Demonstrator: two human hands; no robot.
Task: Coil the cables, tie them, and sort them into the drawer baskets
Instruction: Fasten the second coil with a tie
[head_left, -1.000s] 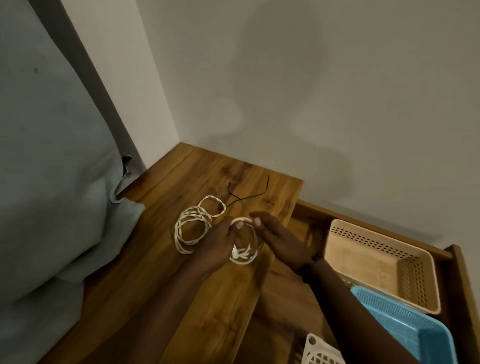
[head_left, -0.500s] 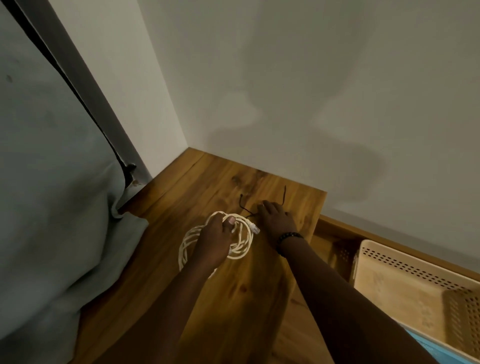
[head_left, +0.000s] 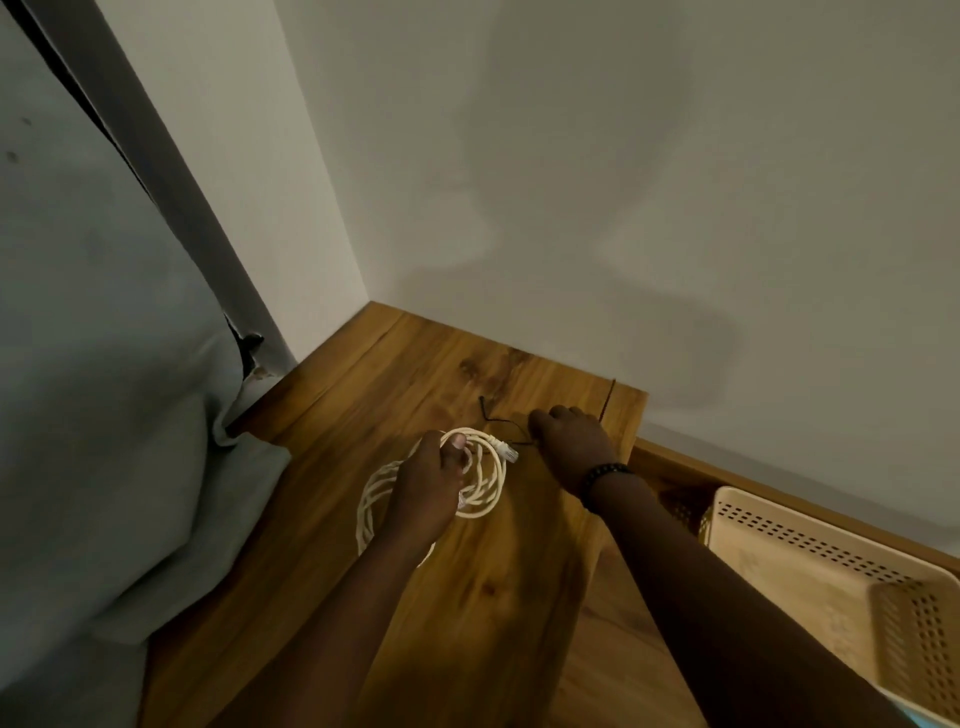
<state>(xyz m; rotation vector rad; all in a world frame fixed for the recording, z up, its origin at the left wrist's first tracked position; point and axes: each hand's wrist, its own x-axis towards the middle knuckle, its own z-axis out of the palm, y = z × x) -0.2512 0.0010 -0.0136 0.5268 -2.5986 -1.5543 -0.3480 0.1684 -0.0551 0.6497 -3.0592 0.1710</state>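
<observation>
Two grips: left hand (head_left: 426, 488) pinches the white coil (head_left: 483, 486); right hand (head_left: 569, 441) curls over the black tie (head_left: 498, 418) just beyond it; lift the tie cleanly.

A warm brown wooden tabletop (head_left: 467, 613) with visible grain and knots fills the lower centre of the frame. On it, mid-frame, lie coiled cream-white cables (head_left: 480, 486) and, just above them, a thin dark wire tie (head_left: 498, 415), toward the far edge.

Cream-white cable coils (head_left: 480, 480), thin black tie (head_left: 498, 418), brown wood-grain top (head_left: 415, 374), beige perforated basket (head_left: 831, 561).
</observation>
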